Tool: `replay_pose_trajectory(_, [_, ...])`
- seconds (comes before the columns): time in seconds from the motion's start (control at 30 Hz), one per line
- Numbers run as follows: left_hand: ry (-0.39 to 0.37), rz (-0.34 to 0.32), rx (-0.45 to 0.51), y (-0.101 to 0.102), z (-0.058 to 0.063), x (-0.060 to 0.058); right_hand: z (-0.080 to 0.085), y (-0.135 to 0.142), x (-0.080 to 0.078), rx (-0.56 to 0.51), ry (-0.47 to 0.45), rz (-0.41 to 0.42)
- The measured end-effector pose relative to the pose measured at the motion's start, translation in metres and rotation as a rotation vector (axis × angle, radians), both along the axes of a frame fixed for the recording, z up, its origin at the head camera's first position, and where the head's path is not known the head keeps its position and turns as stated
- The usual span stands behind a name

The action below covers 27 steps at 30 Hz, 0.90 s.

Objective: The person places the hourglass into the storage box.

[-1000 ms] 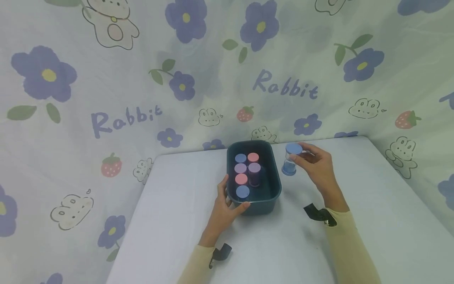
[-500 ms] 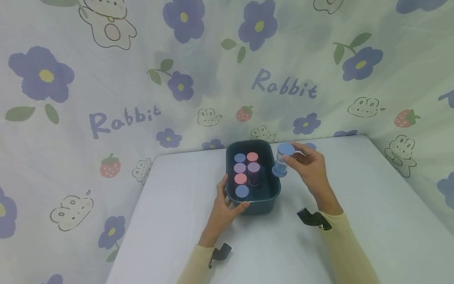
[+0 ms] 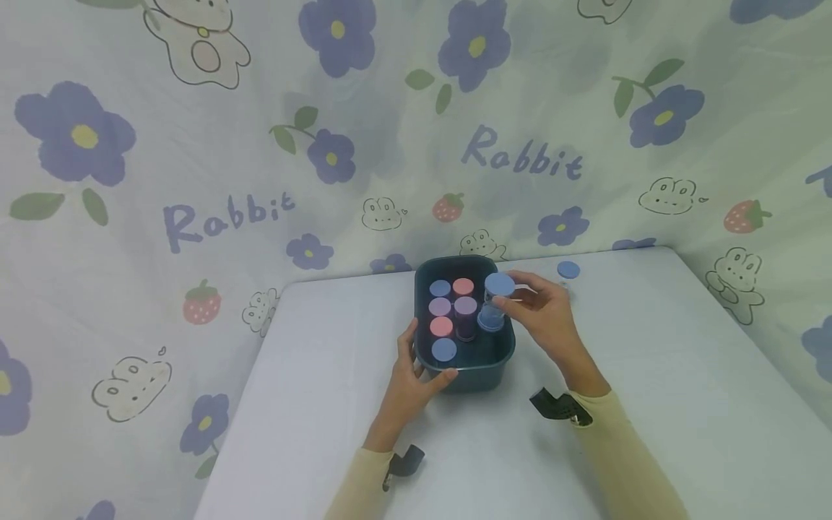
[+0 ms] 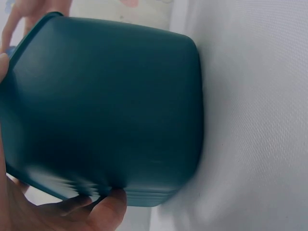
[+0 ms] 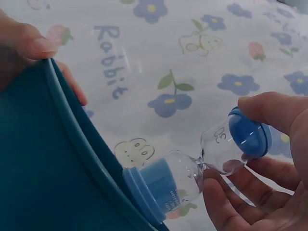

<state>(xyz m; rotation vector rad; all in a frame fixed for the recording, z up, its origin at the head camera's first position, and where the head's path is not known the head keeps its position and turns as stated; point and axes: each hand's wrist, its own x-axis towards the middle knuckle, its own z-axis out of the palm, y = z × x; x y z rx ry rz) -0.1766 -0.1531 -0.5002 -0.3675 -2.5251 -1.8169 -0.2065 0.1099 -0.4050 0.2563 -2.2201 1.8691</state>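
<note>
My right hand (image 3: pixel 549 321) holds a sand timer (image 3: pixel 499 284) with blue end caps and blue sand. It hangs slightly tilted over the right side of a dark teal bin (image 3: pixel 477 380). In the right wrist view the thumb presses near the upper cap of the sand timer (image 5: pixel 185 175), fingers lie along the glass, and the lower cap is right at the bin's rim (image 5: pixel 79 139). With thumb and fingers spread around its near left corner, my left hand (image 3: pixel 406 393) grips the bin. Inside stand several sand timers with blue, pink and purple (image 3: pixel 465 307) caps.
Another blue-capped sand timer (image 3: pixel 568 269) stands at the back right of the white table (image 3: pixel 338 375), partly hidden behind my right hand. A curtain (image 3: pixel 390 144) with flowers and rabbits hangs right behind the table's back edge.
My right hand has carried the blue sand timer leftward from beside the bin to over its right side. The other blue-capped one has come into view behind it. The left hand stays put.
</note>
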Motion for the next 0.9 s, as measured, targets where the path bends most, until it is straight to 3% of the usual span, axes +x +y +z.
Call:
replay_pose_trajectory(0.53, [-0.002,-0.013,-0.007,-0.002,-0.006,0.001,-0.015,-0.014,-0.004,0.169,-0.170,0.064])
replay_pose_trajectory(0.9, [0.001,-0.003,-0.017,-0.003,-0.002,-0.001,-0.009,-0.018,-0.013,0.287,-0.148,0.168])
